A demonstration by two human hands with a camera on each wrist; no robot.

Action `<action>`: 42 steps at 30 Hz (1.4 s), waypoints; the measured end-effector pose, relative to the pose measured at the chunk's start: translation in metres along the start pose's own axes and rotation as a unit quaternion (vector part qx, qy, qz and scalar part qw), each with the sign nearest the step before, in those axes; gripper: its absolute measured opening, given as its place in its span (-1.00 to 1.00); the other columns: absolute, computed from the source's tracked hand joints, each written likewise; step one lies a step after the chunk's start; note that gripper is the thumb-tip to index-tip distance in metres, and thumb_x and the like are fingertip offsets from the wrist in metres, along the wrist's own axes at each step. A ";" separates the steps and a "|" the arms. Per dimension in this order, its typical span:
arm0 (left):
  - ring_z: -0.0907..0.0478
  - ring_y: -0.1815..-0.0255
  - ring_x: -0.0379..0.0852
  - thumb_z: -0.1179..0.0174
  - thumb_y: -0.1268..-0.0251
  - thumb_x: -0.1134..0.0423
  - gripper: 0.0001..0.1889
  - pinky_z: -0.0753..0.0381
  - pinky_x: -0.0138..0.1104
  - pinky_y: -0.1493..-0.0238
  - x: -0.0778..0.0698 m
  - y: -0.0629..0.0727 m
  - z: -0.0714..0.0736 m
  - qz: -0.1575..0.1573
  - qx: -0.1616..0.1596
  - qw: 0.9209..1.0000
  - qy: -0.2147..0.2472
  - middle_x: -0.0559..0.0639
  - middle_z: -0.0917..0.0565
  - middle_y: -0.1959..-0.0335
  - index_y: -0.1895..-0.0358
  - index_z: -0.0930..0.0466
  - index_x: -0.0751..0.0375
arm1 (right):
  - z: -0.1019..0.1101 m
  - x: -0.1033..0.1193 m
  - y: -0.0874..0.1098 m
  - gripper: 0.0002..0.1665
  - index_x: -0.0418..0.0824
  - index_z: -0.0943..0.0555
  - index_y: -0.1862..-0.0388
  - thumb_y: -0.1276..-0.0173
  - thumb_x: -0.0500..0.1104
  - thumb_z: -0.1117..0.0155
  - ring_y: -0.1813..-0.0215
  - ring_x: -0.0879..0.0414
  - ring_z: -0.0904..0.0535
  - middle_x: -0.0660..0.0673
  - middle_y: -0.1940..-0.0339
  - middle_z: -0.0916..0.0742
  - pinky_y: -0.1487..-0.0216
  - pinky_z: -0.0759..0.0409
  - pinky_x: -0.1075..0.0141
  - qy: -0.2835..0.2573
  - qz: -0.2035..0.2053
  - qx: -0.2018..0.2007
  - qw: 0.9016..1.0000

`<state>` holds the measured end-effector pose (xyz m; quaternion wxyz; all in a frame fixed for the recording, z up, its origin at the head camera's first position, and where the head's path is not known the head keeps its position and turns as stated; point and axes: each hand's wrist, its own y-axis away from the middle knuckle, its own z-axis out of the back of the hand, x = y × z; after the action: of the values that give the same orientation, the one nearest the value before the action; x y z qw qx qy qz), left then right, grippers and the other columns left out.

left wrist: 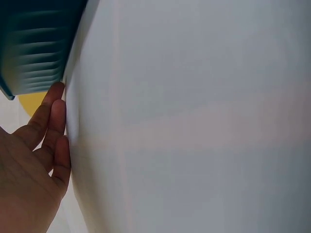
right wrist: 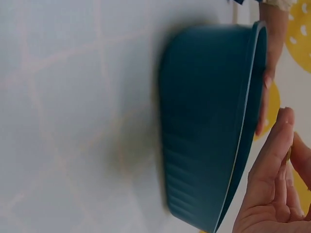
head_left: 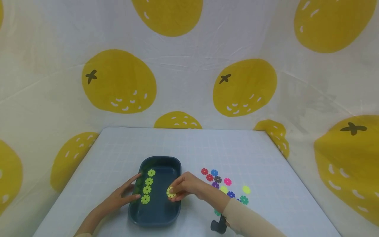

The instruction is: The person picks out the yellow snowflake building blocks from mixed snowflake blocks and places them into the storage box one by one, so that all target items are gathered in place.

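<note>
My right hand pinches a yellow notched flower-shaped disc between thumb and fingers, over the right side of a dark blue-green tray. From the right wrist view, only a thin sliver of the disc shows between the fingertips. In the tray, several yellow-green discs lie in a column along the left side. My left hand is at the tray's left side, thumb and index finger at the rim. In the left wrist view, its other fingers extend loosely beside the tray's ribbed outer wall.
Right of the tray, several loose discs lie scattered, among them a red one, a blue one, a pink one and a green one. A black object shows by the right sleeve. A white patterned cloth covers the table.
</note>
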<state>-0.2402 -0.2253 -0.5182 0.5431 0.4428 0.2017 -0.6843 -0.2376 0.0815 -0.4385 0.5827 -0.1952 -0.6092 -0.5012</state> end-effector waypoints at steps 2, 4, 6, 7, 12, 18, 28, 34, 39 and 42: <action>-0.13 -0.52 0.41 -0.28 -0.29 -0.11 -0.14 -0.14 0.43 -0.34 0.000 0.000 0.000 -0.001 0.000 1.000 0.000 0.23 0.01 -0.62 -0.57 0.03 -0.35 | 0.000 0.003 -0.002 -0.87 -0.24 -0.78 0.29 -0.30 -0.18 -0.41 0.41 0.02 -0.78 -0.20 0.41 -0.81 0.45 -0.66 0.45 0.007 0.000 0.010 1.000; -0.12 -0.52 0.41 -0.28 -0.29 -0.11 -0.14 -0.14 0.43 -0.34 0.001 0.000 0.000 -0.003 0.001 1.000 0.001 0.23 0.01 -0.62 -0.57 0.03 -0.36 | 0.001 0.007 -0.004 -0.87 -0.23 -0.79 0.30 -0.29 -0.18 -0.41 0.42 0.03 -0.78 -0.20 0.41 -0.81 0.46 -0.65 0.46 0.010 -0.001 0.025 1.000; -0.12 -0.52 0.41 -0.28 -0.29 -0.11 -0.13 -0.15 0.43 -0.34 0.001 0.000 0.000 -0.003 0.000 1.000 0.000 0.23 0.01 -0.62 -0.57 0.03 -0.36 | 0.001 0.012 -0.006 -0.88 -0.24 -0.79 0.31 -0.28 -0.19 -0.42 0.42 0.03 -0.78 -0.21 0.41 -0.81 0.46 -0.65 0.46 0.011 -0.001 0.038 0.999; -0.13 -0.51 0.41 -0.28 -0.29 -0.11 -0.13 -0.15 0.43 -0.34 0.001 0.000 0.000 -0.003 0.000 1.000 0.001 0.23 0.01 -0.62 -0.57 0.03 -0.36 | 0.001 0.014 -0.007 -0.88 -0.24 -0.79 0.31 -0.28 -0.20 -0.42 0.42 0.03 -0.78 -0.21 0.41 -0.81 0.47 -0.65 0.46 0.011 -0.002 0.045 0.999; -0.12 -0.52 0.41 -0.29 -0.28 -0.11 -0.13 -0.17 0.42 -0.33 0.000 -0.001 -0.001 0.008 0.000 1.000 0.000 0.24 0.00 -0.61 -0.57 0.03 -0.37 | -0.002 0.021 -0.013 -0.88 -0.26 -0.79 0.30 -0.27 -0.21 -0.42 0.43 0.06 -0.78 -0.21 0.41 -0.81 0.47 -0.65 0.46 0.018 -0.001 0.070 0.997; -0.12 -0.52 0.41 -0.29 -0.28 -0.12 -0.13 -0.16 0.41 -0.35 0.000 -0.001 -0.001 0.012 -0.001 1.000 0.000 0.23 0.00 -0.62 -0.57 0.03 -0.36 | -0.004 0.029 -0.022 -0.87 -0.27 -0.79 0.30 -0.28 -0.21 -0.42 0.44 0.07 -0.78 -0.19 0.42 -0.81 0.47 -0.67 0.44 0.035 0.004 0.094 0.995; -0.14 -0.51 0.41 -0.29 -0.28 -0.11 -0.13 -0.20 0.39 -0.34 -0.002 -0.001 -0.002 0.010 -0.004 1.000 0.004 0.25 -0.02 -0.61 -0.57 0.01 -0.33 | -0.010 0.041 -0.036 -0.89 -0.26 -0.79 0.30 -0.28 -0.23 -0.41 0.47 0.08 -0.77 -0.19 0.42 -0.81 0.47 -0.68 0.41 0.051 0.016 0.120 0.991; -0.13 -0.51 0.42 -0.29 -0.29 -0.10 -0.14 -0.20 0.38 -0.36 -0.001 -0.001 -0.003 0.001 -0.006 1.000 0.004 0.26 -0.02 -0.60 -0.57 0.02 -0.32 | -0.012 0.045 -0.044 -0.86 -0.31 -0.78 0.25 -0.28 -0.25 -0.41 0.48 0.10 -0.76 -0.20 0.42 -0.81 0.47 -0.70 0.38 0.048 0.015 0.132 0.990; -0.13 -0.51 0.41 -0.29 -0.29 -0.12 -0.14 -0.18 0.39 -0.35 -0.002 -0.001 -0.003 0.004 -0.009 1.000 -0.003 0.26 -0.03 -0.60 -0.57 0.01 -0.35 | -0.013 0.047 -0.050 -0.82 -0.40 -0.75 0.20 -0.26 -0.30 -0.40 0.47 0.08 -0.77 -0.25 0.41 -0.81 0.43 -0.73 0.33 0.044 0.006 0.141 0.989; -0.14 -0.51 0.41 -0.29 -0.28 -0.12 -0.14 -0.19 0.39 -0.35 -0.002 -0.001 -0.003 0.006 -0.009 1.000 -0.003 0.26 -0.05 -0.60 -0.57 0.01 -0.35 | -0.013 0.049 -0.054 -0.86 -0.38 -0.76 0.23 -0.27 -0.32 -0.37 0.48 0.10 -0.76 -0.27 0.41 -0.81 0.43 -0.73 0.32 0.043 0.002 0.151 0.988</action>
<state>-0.2401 -0.2218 -0.5183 0.5518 0.4370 0.2041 -0.6804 -0.2871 0.0307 -0.4174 0.6322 -0.0840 -0.6520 -0.4101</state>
